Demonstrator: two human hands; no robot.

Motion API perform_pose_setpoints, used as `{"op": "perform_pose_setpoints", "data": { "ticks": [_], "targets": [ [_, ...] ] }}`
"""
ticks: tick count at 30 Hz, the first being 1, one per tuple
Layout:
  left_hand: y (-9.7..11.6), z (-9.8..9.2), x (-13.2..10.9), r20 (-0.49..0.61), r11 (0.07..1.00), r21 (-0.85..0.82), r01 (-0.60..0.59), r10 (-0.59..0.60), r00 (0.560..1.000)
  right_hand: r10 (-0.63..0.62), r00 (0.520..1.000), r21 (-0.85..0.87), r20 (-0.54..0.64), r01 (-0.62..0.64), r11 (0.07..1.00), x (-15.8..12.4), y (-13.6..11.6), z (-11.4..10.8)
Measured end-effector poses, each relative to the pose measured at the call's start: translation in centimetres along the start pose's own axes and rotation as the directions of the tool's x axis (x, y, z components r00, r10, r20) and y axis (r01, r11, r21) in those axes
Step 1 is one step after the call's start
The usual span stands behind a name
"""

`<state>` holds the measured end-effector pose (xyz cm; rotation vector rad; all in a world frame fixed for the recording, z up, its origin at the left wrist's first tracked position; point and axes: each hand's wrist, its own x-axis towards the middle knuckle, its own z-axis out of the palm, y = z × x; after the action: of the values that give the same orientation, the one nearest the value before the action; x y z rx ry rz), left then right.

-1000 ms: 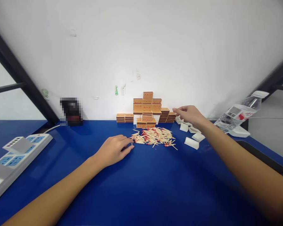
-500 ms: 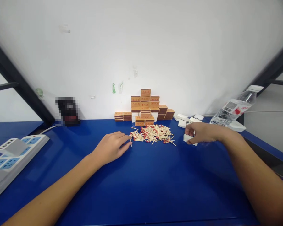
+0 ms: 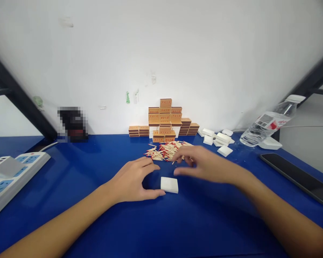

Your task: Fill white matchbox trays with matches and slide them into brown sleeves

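A small white matchbox tray (image 3: pixel 169 184) lies on the blue table between my two hands. My left hand (image 3: pixel 134 179) is at its left with thumb and fingers apart, the thumb tip close to the tray's lower left corner. My right hand (image 3: pixel 201 163) hovers at its upper right, thumb and fingers parted and holding nothing. Behind them lies a pile of red-tipped matches (image 3: pixel 174 147), partly covered by my right hand. Orange matchboxes (image 3: pixel 165 118) are stacked against the wall behind the matches.
More white trays (image 3: pixel 223 139) lie scattered at the back right. Near them a clear plastic bottle (image 3: pixel 271 122) leans, with a dark phone (image 3: pixel 298 177) in front. On the left lies a power strip (image 3: pixel 17 175); a blurred dark object (image 3: pixel 74 123) stands by the wall.
My right hand has brought a white tray from the right to the middle and let go. My left hand has opened; the match at its fingertips is no longer visible there.
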<state>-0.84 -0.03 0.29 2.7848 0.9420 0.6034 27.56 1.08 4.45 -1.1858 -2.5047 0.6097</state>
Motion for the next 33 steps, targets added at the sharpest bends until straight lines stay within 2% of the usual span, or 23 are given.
{"op": "perform_pose_setpoints", "data": {
  "ticks": [2,3,6,9,15,18,23,27,33],
  "targets": [
    [0.0,0.2,0.0,0.011,1.0,-0.008,-0.002,0.002,1.0,0.094,0.987,-0.176,-0.132,-0.116,0.978,-0.4,2.4,-1.6],
    [-0.1,0.3,-0.1,0.02,1.0,-0.013,-0.003,0.003,1.0,0.147,0.98,-0.254,-0.136,-0.178,0.951,-0.7,3.6,-2.4],
    [-0.1,0.6,0.0,0.033,0.999,-0.03,-0.016,0.017,0.999,0.302,0.953,-0.299,-0.015,-0.293,0.908,-1.5,6.4,-3.9],
    [0.0,0.8,0.0,0.038,0.998,-0.053,-0.035,0.037,0.999,0.354,0.931,-0.246,0.087,-0.324,0.913,-1.8,7.3,-3.8],
    [0.1,0.8,0.1,0.06,0.993,-0.107,-0.051,0.058,0.997,0.34,0.916,-0.12,0.211,-0.321,0.939,-1.0,6.1,-2.3],
    [0.2,0.8,0.2,0.063,0.989,-0.143,-0.03,0.04,0.997,0.335,0.913,-0.112,0.231,-0.317,0.942,-0.8,5.7,-1.9],
    [0.5,0.3,0.4,0.041,0.984,-0.171,0.047,-0.041,0.998,0.328,0.922,-0.123,0.208,-0.308,0.943,-0.8,5.5,-1.7],
    [0.2,0.2,0.4,0.025,0.984,-0.157,0.081,-0.078,0.997,0.287,0.946,-0.101,0.153,-0.274,0.956,-0.6,5.4,-1.5],
    [-0.1,0.7,0.3,-0.063,0.997,-0.07,0.04,-0.045,0.997,0.074,0.997,-0.045,0.007,-0.074,0.996,-0.4,3.2,-0.6]
  ]
}}
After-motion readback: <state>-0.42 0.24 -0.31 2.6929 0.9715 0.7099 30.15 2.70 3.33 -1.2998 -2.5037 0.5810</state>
